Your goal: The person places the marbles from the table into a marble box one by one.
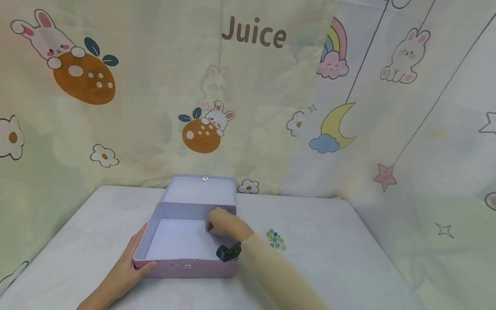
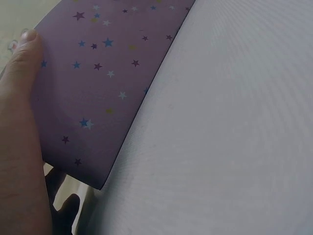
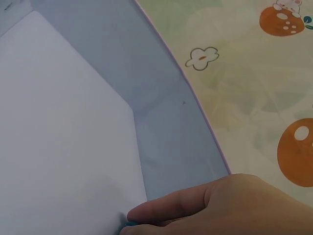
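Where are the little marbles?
In the head view the marbles lie in a small cluster on the table, just to the right of the open purple box, beside the right forearm.

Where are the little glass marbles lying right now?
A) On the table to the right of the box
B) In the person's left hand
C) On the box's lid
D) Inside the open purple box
A: the marbles lie in a small cluster on the table, outside the box and beyond the right forearm; the box floor in view looks bare.
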A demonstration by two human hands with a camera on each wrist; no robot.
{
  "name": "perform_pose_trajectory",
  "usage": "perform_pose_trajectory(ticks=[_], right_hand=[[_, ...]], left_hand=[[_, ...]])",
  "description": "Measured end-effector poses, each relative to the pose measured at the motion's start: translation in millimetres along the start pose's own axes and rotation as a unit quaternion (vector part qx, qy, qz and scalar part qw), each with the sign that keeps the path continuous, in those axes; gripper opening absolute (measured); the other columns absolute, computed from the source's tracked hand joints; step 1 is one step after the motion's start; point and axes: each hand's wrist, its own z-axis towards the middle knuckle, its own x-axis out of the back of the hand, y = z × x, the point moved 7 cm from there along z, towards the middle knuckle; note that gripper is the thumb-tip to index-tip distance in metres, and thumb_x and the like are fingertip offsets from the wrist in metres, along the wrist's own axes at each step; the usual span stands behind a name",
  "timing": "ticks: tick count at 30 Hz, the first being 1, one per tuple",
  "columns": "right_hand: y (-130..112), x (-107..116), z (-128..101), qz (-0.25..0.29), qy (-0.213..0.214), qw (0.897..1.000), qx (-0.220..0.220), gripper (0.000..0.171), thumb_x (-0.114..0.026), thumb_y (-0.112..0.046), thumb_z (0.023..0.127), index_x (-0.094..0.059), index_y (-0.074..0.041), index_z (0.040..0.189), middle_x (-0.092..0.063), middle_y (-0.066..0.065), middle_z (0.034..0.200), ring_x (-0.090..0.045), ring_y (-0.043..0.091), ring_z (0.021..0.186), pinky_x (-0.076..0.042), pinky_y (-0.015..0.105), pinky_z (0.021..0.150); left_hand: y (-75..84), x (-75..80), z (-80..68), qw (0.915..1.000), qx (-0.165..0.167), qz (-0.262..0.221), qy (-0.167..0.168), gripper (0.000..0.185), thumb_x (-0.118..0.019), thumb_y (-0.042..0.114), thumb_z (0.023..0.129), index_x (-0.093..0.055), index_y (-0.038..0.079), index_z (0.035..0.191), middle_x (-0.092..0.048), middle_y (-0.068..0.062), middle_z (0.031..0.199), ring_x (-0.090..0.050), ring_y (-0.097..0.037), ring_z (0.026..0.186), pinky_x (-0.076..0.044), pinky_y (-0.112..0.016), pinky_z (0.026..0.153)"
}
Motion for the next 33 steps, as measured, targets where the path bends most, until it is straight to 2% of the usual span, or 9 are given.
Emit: perform_pose_trajectory(ticks=[2, 5, 12, 15, 17, 20, 24, 28, 33], right_hand=[[0, 0, 0, -0.002, -0.003, 1.0, -0.004, 0.011, -0.071, -0.011, 0.084, -0.075, -0.018, 0.092, -0.068, -0.008, 0.085, -0.055, 0.003, 0.076, -0.047, 0.016, 0.072], [-1, 0, 0, 0.001, -0.004, 1.0, -0.004, 0.014, -0.071, -0.011, 0.084, -0.076, -0.018, 0.095, -0.069, -0.008, 0.087, -0.057, 0.003, 0.079, -0.048, 0.016, 0.074], [4, 2, 2, 0.045, 0.013, 0.999, -0.003, 0.018, -0.07, -0.013, 0.084, -0.075, -0.018, 0.101, -0.07, -0.009, 0.09, -0.058, 0.001, 0.08, -0.048, 0.014, 0.074], [5, 10, 0, 0.074, 0.041, 0.996, 0.01, 0.018, -0.069, -0.014, 0.086, -0.075, -0.017, 0.102, -0.07, -0.008, 0.089, -0.058, 0.001, 0.078, -0.048, 0.013, 0.07], [4, 19, -3, 0.089, 0.062, 0.994, 0.028, 0.017, -0.068, -0.014, 0.087, -0.075, -0.015, 0.102, -0.069, -0.007, 0.089, -0.058, 0.001, 0.078, -0.047, 0.012, 0.069], [4, 35, -12, 0.106, 0.088, 0.989, 0.05, 0.019, -0.067, -0.014, 0.087, -0.075, -0.014, 0.104, -0.069, -0.006, 0.091, -0.059, 0.001, 0.08, -0.047, 0.011, 0.069], [13, 56, -33, 0.144, 0.129, 0.98, 0.053, 0.02, -0.067, -0.013, 0.087, -0.074, -0.013, 0.106, -0.07, -0.005, 0.094, -0.061, 0.003, 0.084, -0.049, 0.013, 0.071], [31, 68, -58, 0.191, 0.174, 0.965, 0.037, 0.021, -0.067, -0.01, 0.086, -0.074, -0.01, 0.106, -0.07, 0.0, 0.097, -0.064, 0.01, 0.09, -0.052, 0.017, 0.078], [62, 69, -89, 0.246, 0.217, 0.945, -0.003, 0.023, -0.067, -0.006, 0.086, -0.072, -0.005, 0.108, -0.068, 0.007, 0.104, -0.066, 0.019, 0.098, -0.055, 0.023, 0.081]], left_hand=[[0.0, -0.4, -0.8, 1.0, -0.004, 0.009, 0.003, 0.1, -0.072, 0.023, 0.082, -0.003, 0.027, 0.154, -0.017, -0.015, 0.156, -0.009, 0.015, 0.133, -0.012, -0.032, 0.115], [0.3, -0.2, -1.5, 0.9997, -0.011, 0.017, 0.011, 0.1, -0.072, 0.022, 0.081, -0.004, 0.023, 0.154, -0.019, -0.015, 0.155, -0.011, 0.016, 0.131, -0.006, -0.004, 0.099], [1.2, -1.3, -1.1, 0.9994, -0.025, 0.014, 0.017, 0.1, -0.073, 0.02, 0.08, -0.005, 0.021, 0.154, -0.021, -0.017, 0.154, -0.014, 0.013, 0.133, -0.009, 0.0, 0.095], [1.0, -1.3, -0.5, 0.9997, -0.015, 0.015, 0.013, 0.1, -0.073, 0.021, 0.08, -0.005, 0.023, 0.154, -0.021, -0.015, 0.154, -0.015, 0.01, 0.134, -0.013, -0.014, 0.108], [0.6, -0.7, -0.2, 0.9999, -0.006, 0.011, 0.01, 0.101, -0.073, 0.023, 0.08, -0.005, 0.024, 0.154, -0.02, -0.015, 0.154, -0.015, 0.005, 0.138, -0.019, -0.039, 0.115], [0.1, -0.3, 0.5, 1.0, 0.004, 0.004, 0.003, 0.102, -0.073, 0.024, 0.08, -0.004, 0.025, 0.154, -0.018, -0.017, 0.155, -0.016, -0.013, 0.143, -0.025, -0.072, 0.099], [-0.5, 0.4, 1.3, 1.0, 0.004, 0.004, 0.002, 0.102, -0.073, 0.024, 0.08, -0.003, 0.026, 0.154, -0.018, -0.017, 0.155, -0.016, -0.019, 0.143, -0.024, -0.07, 0.101], [-0.6, 1.1, 0.9, 1.0, 0.006, 0.004, 0.003, 0.102, -0.073, 0.024, 0.08, -0.003, 0.026, 0.154, -0.018, -0.017, 0.155, -0.012, 0.001, 0.14, -0.021, -0.067, 0.103], [0.8, 1.1, 1.7, 0.9998, 0.02, 0.0, -0.004, 0.103, -0.073, 0.026, 0.08, -0.001, 0.029, 0.154, -0.016, -0.02, 0.154, -0.02, -0.041, 0.14, -0.024, -0.076, 0.093]])
